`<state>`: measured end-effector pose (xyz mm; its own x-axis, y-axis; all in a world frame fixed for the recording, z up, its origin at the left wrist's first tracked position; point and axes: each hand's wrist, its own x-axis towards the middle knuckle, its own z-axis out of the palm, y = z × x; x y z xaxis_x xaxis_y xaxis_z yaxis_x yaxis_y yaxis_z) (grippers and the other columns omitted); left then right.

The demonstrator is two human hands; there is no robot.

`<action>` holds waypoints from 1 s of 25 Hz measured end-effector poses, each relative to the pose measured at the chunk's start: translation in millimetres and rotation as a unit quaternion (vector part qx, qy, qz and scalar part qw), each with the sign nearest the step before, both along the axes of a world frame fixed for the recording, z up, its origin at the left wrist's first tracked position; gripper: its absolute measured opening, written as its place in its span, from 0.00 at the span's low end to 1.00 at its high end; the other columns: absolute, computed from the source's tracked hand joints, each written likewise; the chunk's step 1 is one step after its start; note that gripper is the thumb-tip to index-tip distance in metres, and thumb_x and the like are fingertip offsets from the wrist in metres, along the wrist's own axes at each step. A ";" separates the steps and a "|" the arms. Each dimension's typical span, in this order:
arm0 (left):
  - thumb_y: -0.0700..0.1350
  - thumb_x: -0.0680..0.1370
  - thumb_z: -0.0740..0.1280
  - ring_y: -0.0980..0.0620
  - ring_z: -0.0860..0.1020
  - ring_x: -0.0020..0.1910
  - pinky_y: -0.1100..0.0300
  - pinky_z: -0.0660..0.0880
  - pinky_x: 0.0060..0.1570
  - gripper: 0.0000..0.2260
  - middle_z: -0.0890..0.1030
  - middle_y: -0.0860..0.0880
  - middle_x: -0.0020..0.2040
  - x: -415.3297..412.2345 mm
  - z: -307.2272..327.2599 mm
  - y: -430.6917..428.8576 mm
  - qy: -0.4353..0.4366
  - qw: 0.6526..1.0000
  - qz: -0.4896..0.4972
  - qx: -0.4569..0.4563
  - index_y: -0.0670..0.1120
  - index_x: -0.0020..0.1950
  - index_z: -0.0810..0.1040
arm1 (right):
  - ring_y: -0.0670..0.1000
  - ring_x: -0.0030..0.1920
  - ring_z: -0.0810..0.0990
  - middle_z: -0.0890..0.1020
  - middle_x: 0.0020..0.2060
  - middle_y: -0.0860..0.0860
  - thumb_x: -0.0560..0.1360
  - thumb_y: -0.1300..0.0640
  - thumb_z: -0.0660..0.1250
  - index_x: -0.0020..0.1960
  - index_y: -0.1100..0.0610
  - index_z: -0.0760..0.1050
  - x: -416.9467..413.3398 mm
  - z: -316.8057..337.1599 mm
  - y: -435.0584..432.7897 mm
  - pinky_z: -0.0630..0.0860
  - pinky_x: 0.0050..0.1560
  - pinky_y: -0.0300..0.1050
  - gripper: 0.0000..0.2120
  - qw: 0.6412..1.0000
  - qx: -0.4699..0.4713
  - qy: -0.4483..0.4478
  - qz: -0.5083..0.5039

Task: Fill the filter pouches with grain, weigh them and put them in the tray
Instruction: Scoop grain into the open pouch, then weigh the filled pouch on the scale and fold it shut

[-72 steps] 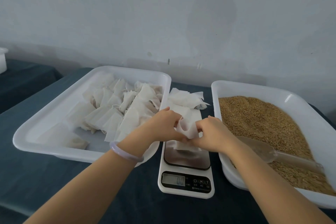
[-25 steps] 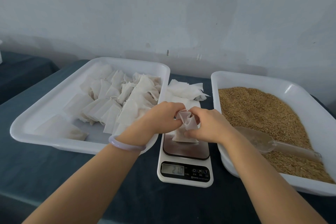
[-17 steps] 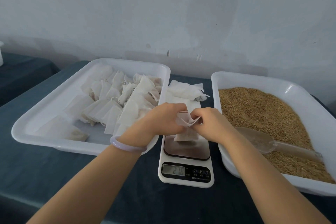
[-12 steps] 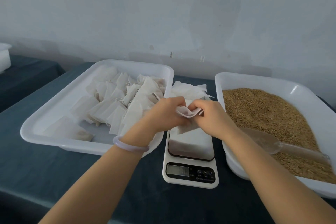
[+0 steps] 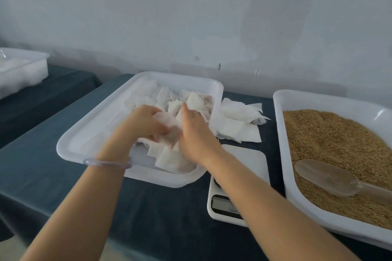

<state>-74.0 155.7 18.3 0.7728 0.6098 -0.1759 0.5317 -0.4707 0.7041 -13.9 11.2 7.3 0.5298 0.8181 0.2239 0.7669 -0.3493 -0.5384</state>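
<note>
Both hands are over the white tray point(image 5: 84, 133) that holds several filled filter pouches point(image 5: 169, 101). My left hand point(image 5: 142, 127) and my right hand point(image 5: 195, 133) together hold one white filled pouch point(image 5: 167, 125) just above the pile; the picture is blurred there. The scale point(image 5: 239, 178) stands bare to the right of the tray, with my right forearm crossing its front. A stack of empty pouches point(image 5: 235, 125) lies behind the scale. The grain tray point(image 5: 282, 133) at the right holds brown grain point(image 5: 331, 142) and a clear plastic scoop point(image 5: 326, 178).
Another white container point(image 5: 23, 70) stands on a separate dark table at the far left. A dark blue cloth point(image 5: 31, 165) covers the table. A pale wall runs close behind the trays.
Both hands lifted the folded pouch off the scale and carried it left over the tray of filled pouches. The scale plate is bare. The camera view has shifted left.
</note>
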 end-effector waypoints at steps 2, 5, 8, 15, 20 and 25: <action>0.36 0.72 0.67 0.44 0.84 0.38 0.48 0.82 0.44 0.06 0.82 0.41 0.39 -3.5 -7.0 22.4 0.097 0.995 0.024 0.007 0.46 0.40 0.75 | 0.59 0.60 0.68 0.70 0.61 0.59 0.75 0.64 0.58 0.73 0.60 0.54 -9.0 -12.2 8.1 0.69 0.54 0.51 0.28 0.996 -0.073 -0.036 0.029; 0.34 0.74 0.66 0.41 0.83 0.43 0.47 0.81 0.45 0.05 0.82 0.38 0.44 -6.6 -13.5 48.8 0.183 0.980 0.074 0.010 0.38 0.49 0.76 | 0.58 0.61 0.68 0.71 0.62 0.57 0.77 0.62 0.57 0.70 0.58 0.61 -10.6 -20.6 9.9 0.68 0.56 0.51 0.22 0.987 -0.127 -0.085 0.047; 0.35 0.76 0.62 0.43 0.83 0.46 0.59 0.75 0.33 0.07 0.84 0.39 0.45 -14.1 -15.4 70.5 0.279 0.955 0.076 0.064 0.34 0.51 0.78 | 0.58 0.61 0.69 0.73 0.62 0.55 0.78 0.58 0.57 0.67 0.58 0.66 -7.5 -21.1 7.5 0.69 0.57 0.52 0.18 0.991 -0.109 -0.069 0.038; 0.47 0.75 0.65 0.51 0.76 0.37 0.61 0.74 0.40 0.11 0.78 0.48 0.42 -27.2 -26.0 71.5 0.346 0.920 0.040 0.181 0.41 0.51 0.80 | 0.57 0.60 0.70 0.77 0.58 0.55 0.78 0.55 0.58 0.64 0.57 0.69 -8.9 -23.6 6.6 0.71 0.56 0.53 0.16 0.990 -0.107 -0.080 0.034; 0.45 0.72 0.72 0.42 0.75 0.47 0.54 0.71 0.42 0.16 0.76 0.43 0.48 -8.5 -8.3 66.9 0.239 0.932 0.099 0.253 0.40 0.56 0.74 | 0.53 0.60 0.70 0.78 0.58 0.52 0.78 0.57 0.59 0.66 0.56 0.70 -10.7 -21.9 3.2 0.71 0.56 0.49 0.16 0.999 -0.004 -0.021 0.026; 0.46 0.75 0.65 0.43 0.77 0.52 0.57 0.69 0.44 0.08 0.80 0.47 0.52 25.6 20.3 1.4 -0.010 0.946 0.057 0.320 0.47 0.53 0.78 | 0.52 0.58 0.74 0.81 0.53 0.51 0.77 0.58 0.61 0.63 0.56 0.74 1.6 -4.7 -19.2 0.72 0.57 0.48 0.15 0.997 0.081 0.010 -0.012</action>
<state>-48.4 157.1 38.6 0.6944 0.6663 0.2716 0.5945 -0.7439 0.3052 -12.3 -8.0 2.5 0.5542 0.7594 0.3409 0.7476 -0.2740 -0.6050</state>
